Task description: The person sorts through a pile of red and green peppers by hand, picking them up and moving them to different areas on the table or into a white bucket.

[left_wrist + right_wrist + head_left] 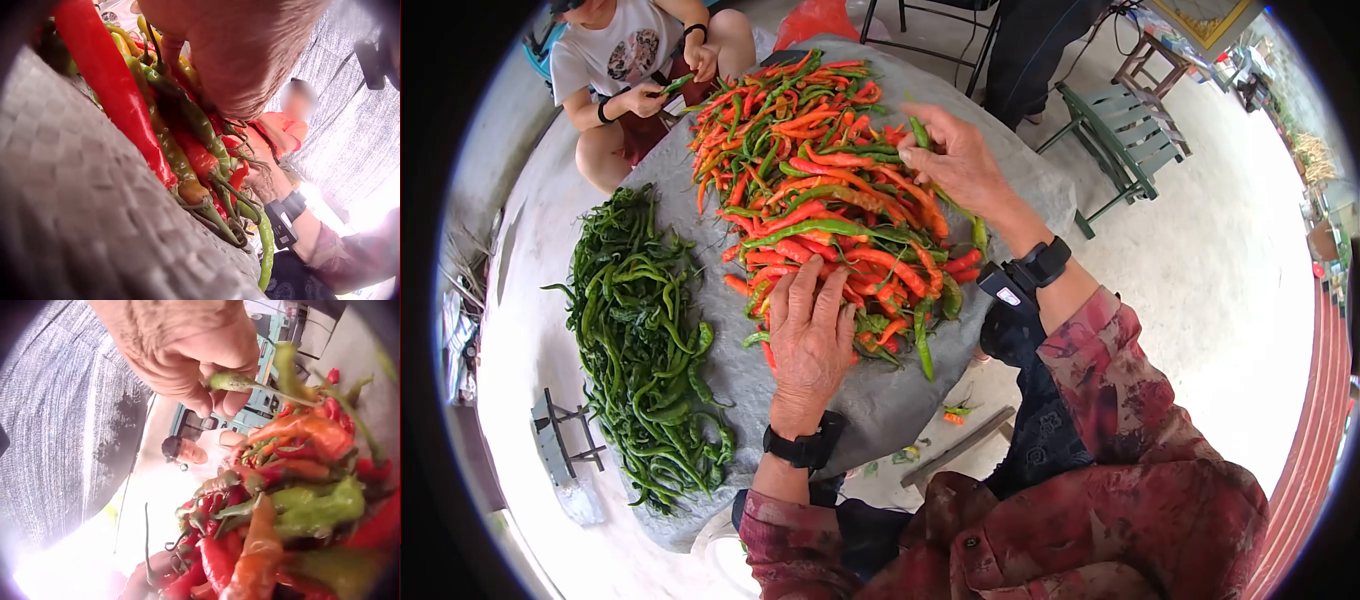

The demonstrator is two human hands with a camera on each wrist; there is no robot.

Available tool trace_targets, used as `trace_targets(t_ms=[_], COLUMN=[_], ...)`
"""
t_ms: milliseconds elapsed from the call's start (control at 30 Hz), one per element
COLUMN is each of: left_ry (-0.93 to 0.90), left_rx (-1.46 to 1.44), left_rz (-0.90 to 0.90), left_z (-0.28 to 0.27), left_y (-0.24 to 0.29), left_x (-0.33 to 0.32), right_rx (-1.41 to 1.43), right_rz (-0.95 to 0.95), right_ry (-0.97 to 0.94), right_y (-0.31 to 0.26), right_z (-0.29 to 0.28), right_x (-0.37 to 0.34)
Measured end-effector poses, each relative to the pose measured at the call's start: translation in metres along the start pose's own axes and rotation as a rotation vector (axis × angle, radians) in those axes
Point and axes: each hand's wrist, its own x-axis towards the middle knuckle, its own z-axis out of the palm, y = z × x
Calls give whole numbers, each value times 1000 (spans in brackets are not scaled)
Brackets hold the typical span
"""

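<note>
A heap of red, orange and green chili peppers (830,190) covers the middle of the grey sheet (750,440). My left hand (811,330) rests palm down on the near side of the heap, its fingers spread over red chilies. In the left wrist view that hand (244,50) lies over several chilies and their curled stems. Above the far right part of the heap, my right hand (960,165) pinches a green chili pepper (920,132). The right wrist view shows the pinched chili's stem end (230,381) sticking out between thumb and fingers.
A long pile of green chilies (645,350) lies on the sheet's left side. Across the table, a seated person (635,70) holds a green chili. A green folding chair (1115,140) stands at the right, and a wooden bar (960,450) shows below the table edge.
</note>
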Motion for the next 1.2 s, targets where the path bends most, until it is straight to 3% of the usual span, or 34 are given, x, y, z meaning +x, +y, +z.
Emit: trace_targets(t_ms=[67, 133, 167, 200, 267, 333, 500, 567, 733, 800, 1000, 1133, 1200], left_ry=[-9, 9, 27, 28, 177, 198, 198, 189, 173, 162, 88, 60, 65], left_rx=[-18, -34, -56, -49, -366, -335, -198, -74, -5, 12, 50, -26, -39], left_rz=[-4, -13, -21, -23, -191, -192, -104, 34, -5, -35, -138, -176, -186], left_z=[-1, -5, -7, -7, -5, -14, -17, -16, -14, -12, -13, -12, -10], left_y=[1, 3, 3, 1, -6, -9, -9, -7, -11, -14, -16, -17, -16], left_x=[1, 3, 2, 0, -5, -3, -1, 0, -2, -3, -2, -4, -4], right_rx=[-54, -441, -435, -385, -386, -610, -721, -761, -818, -840, -768, -799, -821], right_rz=[-52, -550, -554, -591, -574, -671, -642, -676, -623, -486, -313, -308, -464], right_ry=[24, 49, 47, -110, -400, -284, -204, -156, -99, -202, -254, -328, -150], right_y=[-14, -37, -42, -48, -54, -52, -42, -37, -7, 18, 45, 35, 10], right_z=[5, 12, 21, 31, 47, 65, 82, 85, 68, 51, 8, -12, -10], right_x=[1, -11, -17, -22, -35, -46, -22, -4, 38, 55, 55, 29, 7])
